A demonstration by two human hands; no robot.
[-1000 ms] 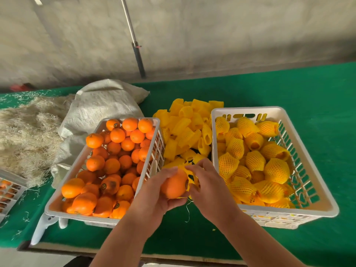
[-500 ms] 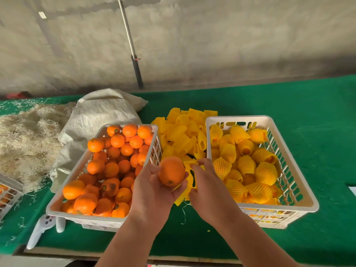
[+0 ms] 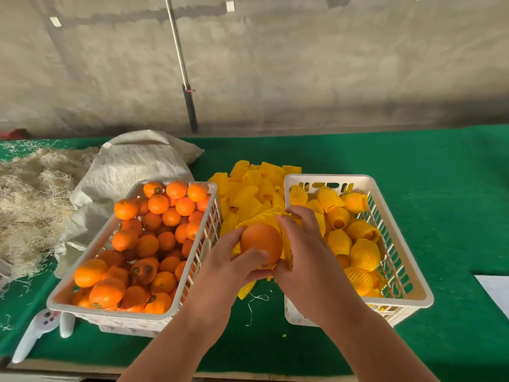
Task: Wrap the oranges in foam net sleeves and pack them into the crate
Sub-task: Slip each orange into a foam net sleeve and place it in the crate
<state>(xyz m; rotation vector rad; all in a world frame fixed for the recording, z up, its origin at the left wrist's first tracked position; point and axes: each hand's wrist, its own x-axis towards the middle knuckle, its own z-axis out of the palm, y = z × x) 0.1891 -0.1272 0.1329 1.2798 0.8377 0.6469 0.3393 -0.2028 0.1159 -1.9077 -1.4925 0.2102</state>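
My left hand [image 3: 228, 267] grips a bare orange [image 3: 260, 242] between the two crates, thumb across its front. My right hand [image 3: 305, 252] holds a yellow foam net sleeve [image 3: 264, 217] that stretches over the top and right side of that orange. The left white crate [image 3: 82, 271] is heaped with bare oranges [image 3: 154, 238]. In the right white crate [image 3: 413, 288] lie several oranges wrapped in yellow sleeves [image 3: 363, 250]. A pile of loose empty sleeves [image 3: 248, 188] sits on the green table between and behind the crates.
A white woven sack [image 3: 132, 172] and a heap of straw-like fibre [image 3: 30, 199] lie at the back left. A white controller [image 3: 35, 332] rests at the front left edge. A metal pole [image 3: 181, 67] leans on the wall. White paper [image 3: 495, 290] lies at right.
The sleeve has been pulled up over the orange's far side by my right hand. My left hand has turned the orange and now grips it from below and in front.
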